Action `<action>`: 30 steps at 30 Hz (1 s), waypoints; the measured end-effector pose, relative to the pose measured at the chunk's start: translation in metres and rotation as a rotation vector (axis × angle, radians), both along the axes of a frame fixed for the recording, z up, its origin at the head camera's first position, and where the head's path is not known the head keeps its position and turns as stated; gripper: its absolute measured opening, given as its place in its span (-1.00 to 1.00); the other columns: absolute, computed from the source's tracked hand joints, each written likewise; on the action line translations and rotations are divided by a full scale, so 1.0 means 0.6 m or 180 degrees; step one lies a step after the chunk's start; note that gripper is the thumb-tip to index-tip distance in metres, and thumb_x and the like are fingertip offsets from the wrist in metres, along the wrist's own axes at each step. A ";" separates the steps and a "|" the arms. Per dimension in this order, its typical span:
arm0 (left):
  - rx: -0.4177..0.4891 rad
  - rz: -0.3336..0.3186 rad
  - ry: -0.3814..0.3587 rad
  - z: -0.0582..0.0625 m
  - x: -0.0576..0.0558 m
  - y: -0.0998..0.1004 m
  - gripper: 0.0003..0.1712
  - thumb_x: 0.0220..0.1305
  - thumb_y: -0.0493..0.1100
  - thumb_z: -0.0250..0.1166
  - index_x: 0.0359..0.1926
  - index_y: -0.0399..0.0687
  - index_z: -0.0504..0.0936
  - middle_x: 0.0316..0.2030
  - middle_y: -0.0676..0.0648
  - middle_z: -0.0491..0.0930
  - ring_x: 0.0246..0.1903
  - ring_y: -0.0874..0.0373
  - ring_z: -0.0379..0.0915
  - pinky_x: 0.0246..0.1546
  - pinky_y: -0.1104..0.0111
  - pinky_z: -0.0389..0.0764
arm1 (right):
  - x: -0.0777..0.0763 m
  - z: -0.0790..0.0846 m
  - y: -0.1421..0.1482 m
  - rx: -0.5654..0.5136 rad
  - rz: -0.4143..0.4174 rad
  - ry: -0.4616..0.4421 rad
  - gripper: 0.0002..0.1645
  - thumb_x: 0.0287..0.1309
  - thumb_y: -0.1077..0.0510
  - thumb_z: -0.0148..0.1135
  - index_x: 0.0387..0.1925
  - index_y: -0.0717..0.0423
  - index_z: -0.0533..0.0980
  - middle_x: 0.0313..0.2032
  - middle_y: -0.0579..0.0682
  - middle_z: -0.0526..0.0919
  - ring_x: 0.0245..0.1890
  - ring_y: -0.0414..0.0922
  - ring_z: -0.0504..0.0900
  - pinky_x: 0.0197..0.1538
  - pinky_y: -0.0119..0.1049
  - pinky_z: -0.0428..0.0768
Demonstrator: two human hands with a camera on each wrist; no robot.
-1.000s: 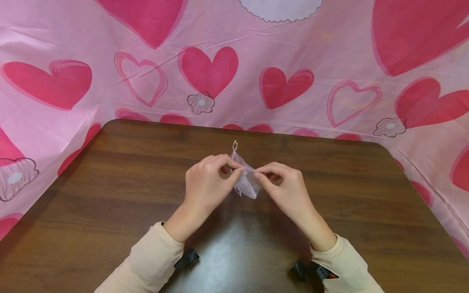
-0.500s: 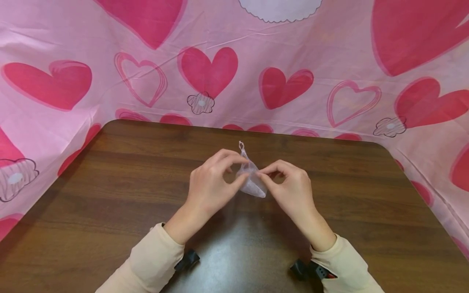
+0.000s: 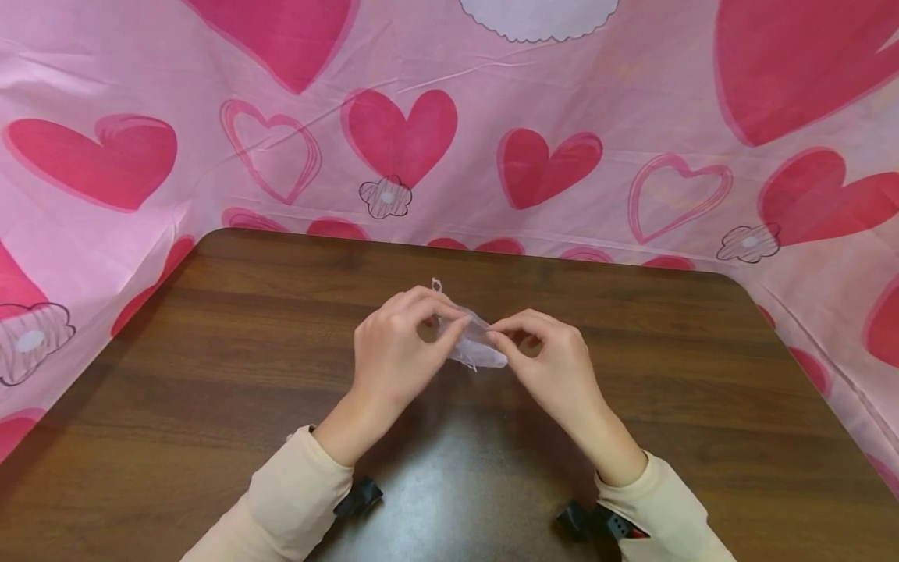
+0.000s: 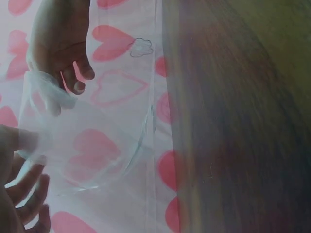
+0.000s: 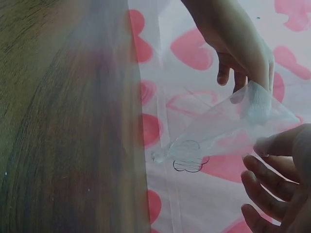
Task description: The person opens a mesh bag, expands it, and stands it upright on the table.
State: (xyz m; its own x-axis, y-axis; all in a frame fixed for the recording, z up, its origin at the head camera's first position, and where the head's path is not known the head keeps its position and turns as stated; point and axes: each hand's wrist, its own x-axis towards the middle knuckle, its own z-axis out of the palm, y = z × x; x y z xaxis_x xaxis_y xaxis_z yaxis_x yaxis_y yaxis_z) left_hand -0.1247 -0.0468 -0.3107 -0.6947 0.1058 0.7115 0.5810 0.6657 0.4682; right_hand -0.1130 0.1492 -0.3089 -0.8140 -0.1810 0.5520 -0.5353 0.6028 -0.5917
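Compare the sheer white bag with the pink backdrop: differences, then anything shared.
The bag is whitish and see-through; the backdrop is pink, printed with hearts. The bag is small; the backdrop is far larger, stretching beyond the table. The bag is pinched by the left hand and right hand; the backdrop is touched by neither. Both look thin and creased.

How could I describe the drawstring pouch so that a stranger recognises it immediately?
Find the brown wooden table in front of the pink heart-print cloth. Over it, pinched between the left hand and right hand, is the whitish drawstring pouch. Unlike the opaque cream sleeves, it is see-through, with a thin cord loop.
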 end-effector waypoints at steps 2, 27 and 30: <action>-0.0050 -0.0057 -0.0031 -0.001 -0.001 0.000 -0.95 0.11 -0.06 0.49 -0.35 0.18 0.79 -0.27 0.24 0.67 -0.30 0.30 0.51 -0.45 0.33 0.50 | -0.001 0.000 0.001 0.0028 -0.0044 -0.0005 -0.88 0.00 0.24 0.53 -0.35 0.06 0.73 -0.42 -0.19 0.71 -0.44 -0.28 0.58 -0.27 -0.27 0.57; -0.0519 -0.0100 -0.0239 -0.006 0.001 0.001 -0.88 0.11 0.00 0.48 -0.28 0.25 0.77 -0.51 0.24 0.62 -0.50 0.33 0.43 -0.60 0.35 0.38 | 0.001 0.005 0.002 0.0111 -0.0045 -0.0178 -0.90 -0.02 0.21 0.54 -0.39 0.03 0.75 -0.42 -0.21 0.72 -0.39 -0.25 0.61 -0.26 -0.12 0.60; -0.0691 -0.0152 -0.0210 -0.008 0.002 0.003 -0.86 0.12 0.03 0.47 -0.25 0.29 0.78 -0.55 0.27 0.59 -0.55 0.35 0.38 -0.65 0.38 0.35 | 0.001 0.003 0.002 0.0063 -0.0019 -0.0140 -0.88 -0.03 0.20 0.55 -0.38 0.02 0.75 -0.42 -0.22 0.72 -0.38 -0.27 0.62 -0.25 -0.15 0.60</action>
State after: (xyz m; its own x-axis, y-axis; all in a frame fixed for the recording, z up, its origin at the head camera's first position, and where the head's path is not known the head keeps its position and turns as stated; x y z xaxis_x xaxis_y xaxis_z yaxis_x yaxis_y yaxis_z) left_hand -0.1234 -0.0449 -0.3154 -0.7295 0.2852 0.6217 0.5871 0.7275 0.3551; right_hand -0.1123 0.1504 -0.3069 -0.8384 -0.1868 0.5120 -0.5055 0.6177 -0.6024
